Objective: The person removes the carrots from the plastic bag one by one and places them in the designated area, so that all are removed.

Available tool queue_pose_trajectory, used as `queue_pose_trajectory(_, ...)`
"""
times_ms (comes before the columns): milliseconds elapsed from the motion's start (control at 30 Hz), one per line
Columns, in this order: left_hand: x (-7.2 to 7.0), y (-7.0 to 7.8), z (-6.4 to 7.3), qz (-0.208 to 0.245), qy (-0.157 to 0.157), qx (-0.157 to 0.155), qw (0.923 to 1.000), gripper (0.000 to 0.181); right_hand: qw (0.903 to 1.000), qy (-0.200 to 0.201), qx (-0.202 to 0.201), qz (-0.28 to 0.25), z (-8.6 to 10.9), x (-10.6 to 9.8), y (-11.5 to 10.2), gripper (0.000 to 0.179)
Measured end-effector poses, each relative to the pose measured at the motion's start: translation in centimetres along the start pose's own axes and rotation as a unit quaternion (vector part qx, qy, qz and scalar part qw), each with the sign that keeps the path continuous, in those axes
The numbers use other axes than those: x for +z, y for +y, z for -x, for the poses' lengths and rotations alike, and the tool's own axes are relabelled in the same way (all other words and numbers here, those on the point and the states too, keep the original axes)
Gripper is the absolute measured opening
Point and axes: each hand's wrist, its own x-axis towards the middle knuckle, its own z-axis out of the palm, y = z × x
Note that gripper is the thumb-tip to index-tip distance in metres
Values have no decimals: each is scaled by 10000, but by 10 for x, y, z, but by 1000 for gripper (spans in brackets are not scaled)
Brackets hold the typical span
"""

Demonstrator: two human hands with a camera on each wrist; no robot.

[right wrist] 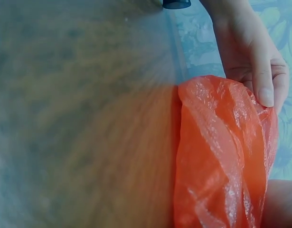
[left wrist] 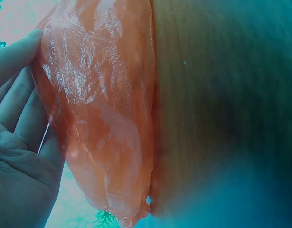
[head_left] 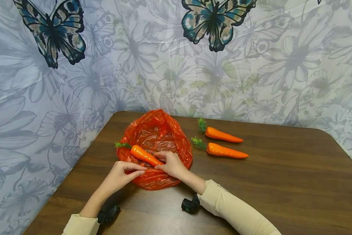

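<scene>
A red plastic bag (head_left: 183,145) stands on the table with its mouth spread wide. My left hand (head_left: 120,178) pinches the near rim between thumb and fingers; the right wrist view shows the left hand's thumb (right wrist: 266,96) lying over the film. With my right hand (head_left: 174,167) I grip the narrow end of an orange carrot (head_left: 143,155). This carrot lies slantwise over the bag's opening, its green top (head_left: 123,145) over the left rim. Only a sliver of the right hand (right wrist: 282,204) shows in the right wrist view, the rest hidden by the bag.
Two more carrots, an upper one (head_left: 223,134) and a lower one (head_left: 226,151), lie right of the bag with their tips pointing right. The brown wooden table (head_left: 281,176) meets a flower-patterned wall cloth (head_left: 176,75). Dark wrist devices, such as one (head_left: 191,204), sit under both wrists.
</scene>
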Motion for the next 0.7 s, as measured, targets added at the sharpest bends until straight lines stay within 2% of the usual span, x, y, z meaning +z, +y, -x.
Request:
queue_pose_trajectory(333, 2, 0, -1, -24, 3, -74, 10000, 13, 9992, 240, -214, 238, 3, 0, 3, 34)
queue_pose_trajectory(700, -1, -1, 5, 65, -80, -32, 9999, 13, 9991, 416, 6, -46, 7, 3, 2, 32)
